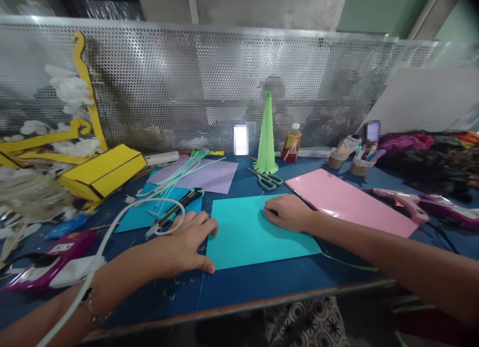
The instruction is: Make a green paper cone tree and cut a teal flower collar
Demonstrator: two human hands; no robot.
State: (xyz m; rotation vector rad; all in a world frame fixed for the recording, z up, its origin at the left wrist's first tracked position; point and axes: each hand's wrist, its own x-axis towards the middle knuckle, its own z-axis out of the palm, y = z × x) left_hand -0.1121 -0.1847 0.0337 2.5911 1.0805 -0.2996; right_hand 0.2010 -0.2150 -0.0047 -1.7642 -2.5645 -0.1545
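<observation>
A turquoise paper sheet (250, 232) lies flat on the blue table (262, 282) in front of me. My left hand (183, 245) rests at its left edge, fingers spread, thumb touching the sheet's lower left corner. My right hand (287, 212) lies on the sheet's upper right part with fingers curled under; whether anything is in them is hidden. A thin dark brush or pencil (301, 197) lies just beyond that hand, partly behind it.
A pink sheet (348, 200) lies right of the turquoise one, with scissors (267, 180) and a green paper cone (266, 137) behind. Glue guns lie at the right (406, 202) and left (45, 262). A yellow box (103, 175), lilac paper (209, 177) and a cutter (175, 210) sit left.
</observation>
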